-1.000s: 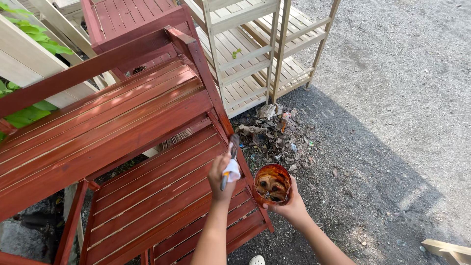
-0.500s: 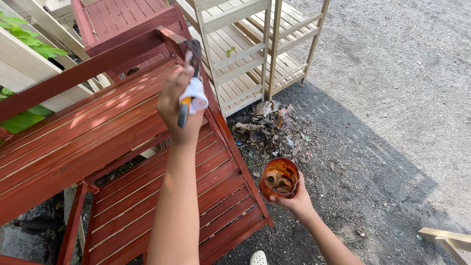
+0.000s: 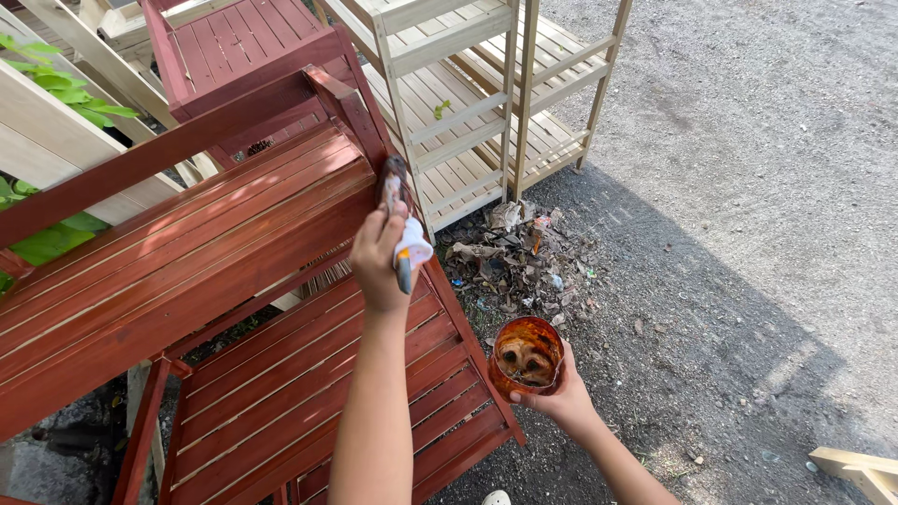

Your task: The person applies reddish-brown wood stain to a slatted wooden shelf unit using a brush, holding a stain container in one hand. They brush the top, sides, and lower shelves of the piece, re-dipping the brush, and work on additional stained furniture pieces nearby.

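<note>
We cannot see the brush (image 3: 394, 201) handle's middle: our left hand (image 3: 379, 254) and a white rag (image 3: 412, 248) cover it. Our right hand's (image 3: 559, 400) palm hides behind the paint cup (image 3: 527, 357). The red shelf (image 3: 187, 252) runs off the frame's left edge.

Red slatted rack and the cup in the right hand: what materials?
Red slatted rack: looks like wood, grain and slat gaps visible, glossy red-brown stain. Cup: probably translucent plastic, light glows through the stain-smeared wall; glass not ruled out. Right hand grips it.
</note>
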